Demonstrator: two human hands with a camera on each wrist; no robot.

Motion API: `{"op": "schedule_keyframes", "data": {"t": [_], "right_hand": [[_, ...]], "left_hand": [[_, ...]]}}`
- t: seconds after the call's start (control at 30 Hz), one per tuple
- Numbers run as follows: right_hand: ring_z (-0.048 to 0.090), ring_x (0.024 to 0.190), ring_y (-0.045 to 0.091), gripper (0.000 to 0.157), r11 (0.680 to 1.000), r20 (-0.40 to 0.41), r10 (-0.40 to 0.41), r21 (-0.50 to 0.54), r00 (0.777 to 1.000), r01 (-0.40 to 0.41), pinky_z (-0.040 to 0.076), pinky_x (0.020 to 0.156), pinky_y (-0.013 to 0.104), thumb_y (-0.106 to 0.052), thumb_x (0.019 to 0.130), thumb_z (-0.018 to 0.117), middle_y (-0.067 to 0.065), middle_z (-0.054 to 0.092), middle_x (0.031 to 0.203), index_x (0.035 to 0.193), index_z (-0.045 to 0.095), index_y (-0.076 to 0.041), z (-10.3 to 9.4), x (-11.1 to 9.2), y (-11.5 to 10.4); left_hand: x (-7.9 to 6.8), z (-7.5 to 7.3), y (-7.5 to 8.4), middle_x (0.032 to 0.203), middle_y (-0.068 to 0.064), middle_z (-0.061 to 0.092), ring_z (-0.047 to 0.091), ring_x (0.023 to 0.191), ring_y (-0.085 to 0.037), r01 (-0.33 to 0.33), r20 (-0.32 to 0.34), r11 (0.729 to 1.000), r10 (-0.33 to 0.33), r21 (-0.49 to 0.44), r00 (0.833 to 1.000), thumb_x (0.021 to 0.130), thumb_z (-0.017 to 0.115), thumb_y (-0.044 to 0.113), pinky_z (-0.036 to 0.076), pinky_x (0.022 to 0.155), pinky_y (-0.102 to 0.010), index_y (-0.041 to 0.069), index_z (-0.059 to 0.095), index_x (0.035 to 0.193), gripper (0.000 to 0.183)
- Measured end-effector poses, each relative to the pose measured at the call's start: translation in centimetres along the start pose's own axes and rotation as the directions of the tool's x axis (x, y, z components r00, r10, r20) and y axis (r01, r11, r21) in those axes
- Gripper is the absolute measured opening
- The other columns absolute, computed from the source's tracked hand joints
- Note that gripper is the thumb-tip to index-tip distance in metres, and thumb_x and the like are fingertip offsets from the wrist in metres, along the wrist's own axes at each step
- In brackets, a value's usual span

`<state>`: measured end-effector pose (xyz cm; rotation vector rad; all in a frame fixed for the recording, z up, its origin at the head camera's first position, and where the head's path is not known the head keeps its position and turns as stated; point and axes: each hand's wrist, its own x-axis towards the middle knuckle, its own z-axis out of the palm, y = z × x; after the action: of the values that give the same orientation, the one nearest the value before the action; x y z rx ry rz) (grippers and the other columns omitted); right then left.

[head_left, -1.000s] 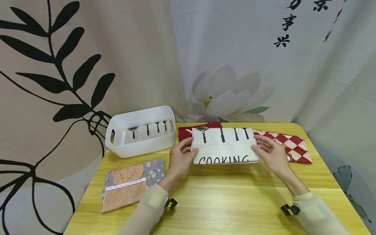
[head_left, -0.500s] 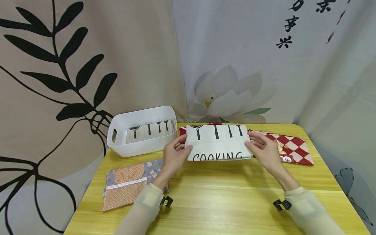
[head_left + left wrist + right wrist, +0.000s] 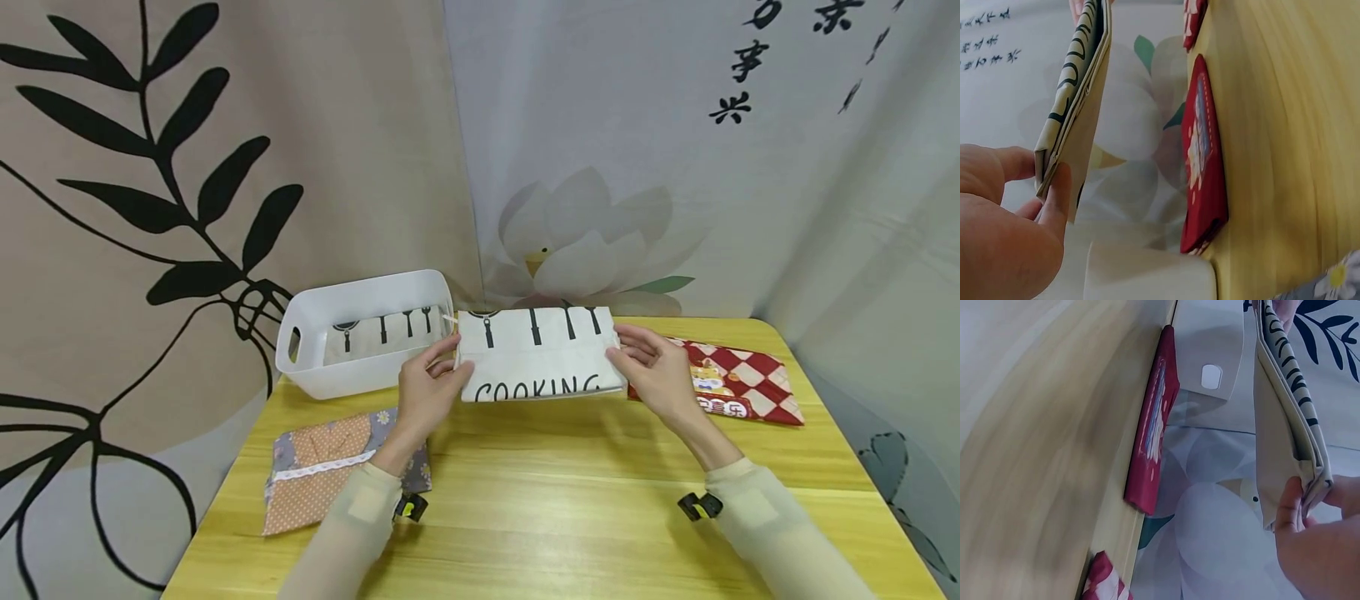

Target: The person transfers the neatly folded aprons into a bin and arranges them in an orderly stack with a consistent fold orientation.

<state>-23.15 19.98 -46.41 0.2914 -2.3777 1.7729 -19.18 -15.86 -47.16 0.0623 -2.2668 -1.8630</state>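
Note:
A folded white apron [image 3: 536, 358], printed with black utensils and the word COOKING, is held up over the back of the table. My left hand [image 3: 429, 387] pinches its left end between thumb and fingers. At the other end, my right hand [image 3: 658, 375] pinches it the same way. In the left wrist view the apron's folded layers [image 3: 1075, 94] show edge-on, raised off the table. The right wrist view shows a fold gaping at the edge of the apron [image 3: 1291, 419]. Left of the held apron, a similar printed cloth [image 3: 382, 337] lies inside a white plastic basket [image 3: 360, 379].
A folded orange-dotted and grey floral cloth [image 3: 322, 475] lies at the left of the wooden table [image 3: 540, 517]. A red-and-white checked cloth [image 3: 738, 379] is at the back right. Another red folded cloth [image 3: 1204, 169] lies behind the held apron. A printed curtain [image 3: 600, 150] hangs behind.
Both hands have carried the folded apron leftward and slightly up, closer to the basket. More of the checked cloth at the right is uncovered. The camera view has shifted slightly.

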Motion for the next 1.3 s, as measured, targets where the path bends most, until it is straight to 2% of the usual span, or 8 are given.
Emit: {"op": "schedule_keyframes", "data": {"t": [0.2,0.5,0.63,0.8,0.93,1.17,1.3], "right_hand": [[0.071,0.102,-0.013,0.045,1.000,0.001,-0.004,0.024,1.000,0.004,0.059,0.091,0.005,-0.014,0.106,0.080,0.030,0.074,0.145,0.147,0.071,0.001,1.1,0.8,-0.4],[0.071,0.102,-0.010,0.045,0.998,0.022,0.003,0.068,1.000,-0.005,0.060,0.090,0.007,-0.013,0.105,0.080,0.031,0.074,0.144,0.147,0.071,0.001,2.7,1.8,-1.5],[0.072,0.104,-0.009,0.045,0.997,0.032,0.011,0.079,0.999,-0.013,0.059,0.090,0.006,-0.014,0.105,0.081,0.030,0.074,0.144,0.147,0.072,0.001,3.4,2.4,-2.0],[0.072,0.102,-0.009,0.045,0.995,0.041,0.003,0.096,0.999,-0.007,0.059,0.089,0.006,-0.012,0.104,0.081,0.032,0.075,0.141,0.146,0.072,0.001,4.3,2.8,-2.1],[0.072,0.101,-0.008,0.045,0.994,0.066,0.026,0.106,0.997,-0.033,0.059,0.088,0.007,-0.014,0.106,0.080,0.032,0.074,0.141,0.148,0.072,-0.001,5.1,3.0,-2.3],[0.072,0.106,-0.009,0.046,0.993,0.088,0.020,0.116,0.996,-0.030,0.059,0.092,0.007,-0.017,0.107,0.079,0.027,0.074,0.146,0.150,0.071,-0.004,6.4,3.5,-2.7],[0.072,0.105,-0.009,0.045,0.992,0.098,0.004,0.125,0.995,-0.016,0.060,0.091,0.007,-0.015,0.106,0.079,0.028,0.074,0.141,0.149,0.072,-0.004,7.2,3.8,-3.0]], "left_hand": [[0.3,-1.1,0.2,0.156,-0.011,0.071,0.080,0.125,-0.032,-0.001,-0.012,1.000,0.001,0.004,1.000,0.102,0.081,0.011,0.067,0.088,-0.018,0.015,0.071,0.152,0.051],[0.7,-2.9,0.7,0.154,-0.007,0.072,0.079,0.129,-0.032,0.015,-0.036,1.000,-0.014,0.021,0.999,0.104,0.081,0.014,0.066,0.089,-0.016,0.017,0.071,0.153,0.051],[0.8,-3.6,0.8,0.155,-0.009,0.071,0.078,0.130,-0.033,0.013,-0.046,1.000,-0.012,0.019,0.999,0.104,0.081,0.012,0.065,0.091,-0.015,0.015,0.070,0.154,0.051],[0.9,-4.5,0.7,0.157,-0.007,0.069,0.077,0.129,-0.031,0.018,-0.059,1.000,-0.017,0.017,0.998,0.104,0.080,0.012,0.065,0.089,-0.014,0.015,0.070,0.154,0.051],[0.9,-5.3,0.7,0.158,-0.006,0.068,0.076,0.130,-0.031,0.023,-0.066,1.000,-0.022,0.014,0.998,0.105,0.080,0.013,0.064,0.089,-0.014,0.016,0.070,0.154,0.050],[1.0,-6.6,0.6,0.160,-0.008,0.066,0.075,0.130,-0.027,0.048,-0.093,0.999,-0.046,0.021,0.995,0.106,0.080,0.014,0.064,0.091,-0.013,0.015,0.069,0.155,0.050],[0.9,-7.3,0.7,0.161,-0.007,0.066,0.075,0.131,-0.027,0.070,-0.109,0.997,-0.067,0.021,0.992,0.106,0.080,0.015,0.063,0.092,-0.012,0.016,0.069,0.155,0.051]]}}
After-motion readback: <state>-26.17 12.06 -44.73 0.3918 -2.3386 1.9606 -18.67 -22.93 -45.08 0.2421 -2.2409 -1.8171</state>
